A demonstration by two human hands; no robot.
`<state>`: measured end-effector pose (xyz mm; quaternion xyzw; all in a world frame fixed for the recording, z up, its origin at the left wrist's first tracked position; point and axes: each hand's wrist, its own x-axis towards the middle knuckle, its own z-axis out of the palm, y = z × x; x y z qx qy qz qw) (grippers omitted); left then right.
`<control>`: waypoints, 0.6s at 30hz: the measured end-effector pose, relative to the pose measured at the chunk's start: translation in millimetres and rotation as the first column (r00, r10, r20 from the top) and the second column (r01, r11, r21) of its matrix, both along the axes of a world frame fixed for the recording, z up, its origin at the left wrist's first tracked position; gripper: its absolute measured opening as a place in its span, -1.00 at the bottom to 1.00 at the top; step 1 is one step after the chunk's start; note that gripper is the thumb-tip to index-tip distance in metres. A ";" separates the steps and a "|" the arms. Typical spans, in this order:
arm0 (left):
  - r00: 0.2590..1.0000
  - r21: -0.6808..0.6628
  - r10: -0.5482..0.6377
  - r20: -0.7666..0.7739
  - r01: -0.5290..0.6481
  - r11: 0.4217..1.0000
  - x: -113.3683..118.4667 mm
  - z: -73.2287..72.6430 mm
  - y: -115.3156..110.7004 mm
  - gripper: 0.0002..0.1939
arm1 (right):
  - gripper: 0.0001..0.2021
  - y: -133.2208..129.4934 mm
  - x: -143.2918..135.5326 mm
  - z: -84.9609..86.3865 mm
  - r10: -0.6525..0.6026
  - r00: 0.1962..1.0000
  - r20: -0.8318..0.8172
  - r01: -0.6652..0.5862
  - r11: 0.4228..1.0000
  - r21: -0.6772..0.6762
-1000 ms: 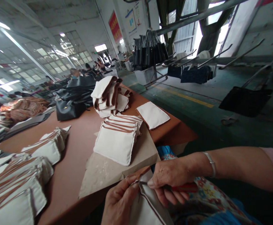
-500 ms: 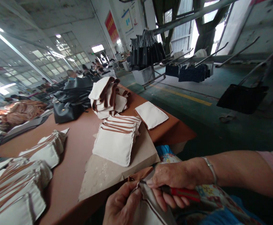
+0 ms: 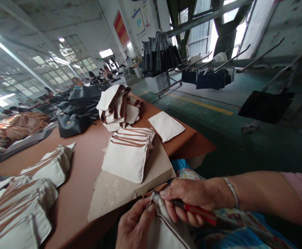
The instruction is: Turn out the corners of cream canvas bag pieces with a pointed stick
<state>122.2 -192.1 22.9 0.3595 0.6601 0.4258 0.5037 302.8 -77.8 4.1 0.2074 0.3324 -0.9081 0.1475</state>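
A cream fabric piece [image 3: 166,230] with a brown-edged seam lies over my lap, below the table's front edge. My left hand [image 3: 135,223] pinches its upper corner between thumb and fingers. Right beside it, my right hand [image 3: 187,199] is closed round a red-handled tool [image 3: 201,212] and also touches the fabric at that corner. The tool's tip is hidden. On the table, just beyond my hands, a stack of cream pieces with brown edges [image 3: 125,155] rests on a cardboard sheet [image 3: 114,193]. One single cream piece [image 3: 166,126] lies to its right.
Folded cream and brown pieces [image 3: 118,107] are heaped behind the stack. More cream pieces [image 3: 18,211] cover the table's left side, with black bags [image 3: 74,122] behind them. Racks with hanging black bags [image 3: 161,57] stand across the floor. People sit far back.
The fabric corner now rises higher between my hands, and the red-handled tool has shifted slightly left and down, tilting more. The camera view has shifted a little.
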 end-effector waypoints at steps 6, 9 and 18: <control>0.990 -0.060 0.125 0.063 -0.122 0.991 2.0 3.2 -0.8 -0.64 | -0.41 3.0 11.3 5.1 0.185 0.982 -0.031 -0.184 0.982 0.039; 0.990 -0.040 0.126 0.069 -0.123 0.992 2.2 2.7 -0.4 -0.67 | -0.40 3.3 12.7 1.3 0.191 0.982 -0.004 -0.190 0.978 0.086; 0.999 -0.041 0.039 0.022 -0.038 0.998 2.6 6.1 -1.3 -0.73 | -0.40 -1.4 5.1 -4.3 0.073 0.997 -0.001 -0.073 0.997 -0.017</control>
